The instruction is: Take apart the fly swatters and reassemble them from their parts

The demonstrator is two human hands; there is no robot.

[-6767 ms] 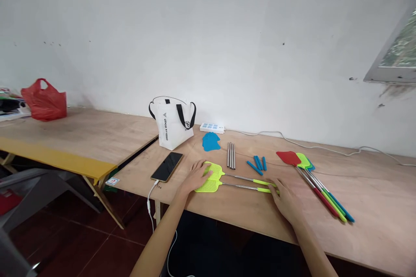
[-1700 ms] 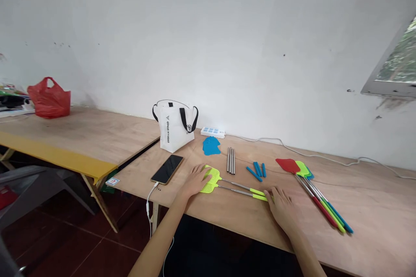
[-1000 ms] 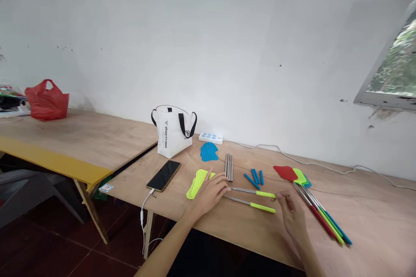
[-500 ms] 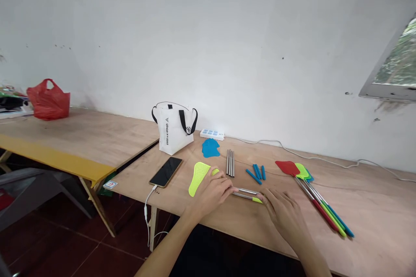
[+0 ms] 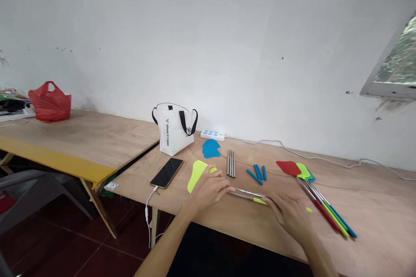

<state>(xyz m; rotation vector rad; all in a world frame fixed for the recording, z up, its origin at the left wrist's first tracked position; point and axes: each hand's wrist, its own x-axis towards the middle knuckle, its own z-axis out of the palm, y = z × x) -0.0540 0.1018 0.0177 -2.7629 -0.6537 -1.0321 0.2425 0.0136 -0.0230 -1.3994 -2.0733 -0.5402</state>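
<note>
Two silver metal rods (image 5: 246, 193) lie side by side between my hands, low over the table's front. My left hand (image 5: 208, 188) has its fingers closed around their left ends. Beside and partly under it is a yellow-green fly swatter head (image 5: 197, 173). My right hand (image 5: 287, 212) is closed at the rods' right end, its fingertips on the upper rod. The lower rod runs into a yellow-green handle (image 5: 260, 201), which passes under my right hand. A yellow-green tip (image 5: 308, 210) shows beyond that hand.
Behind lie blue swatter heads (image 5: 211, 148), several metal rods (image 5: 231, 163) and blue handles (image 5: 256, 173). Fly swatters (image 5: 321, 203) lie at right. A phone (image 5: 167, 173), white bag (image 5: 175, 130) and power strip (image 5: 212, 134) are at left and back; a red bag (image 5: 50, 101) stands farther left.
My right hand has shifted slightly right and more of the rods shows between my hands. The yellow-green tip now shows beyond my right hand. My left hand has moved slightly left.
</note>
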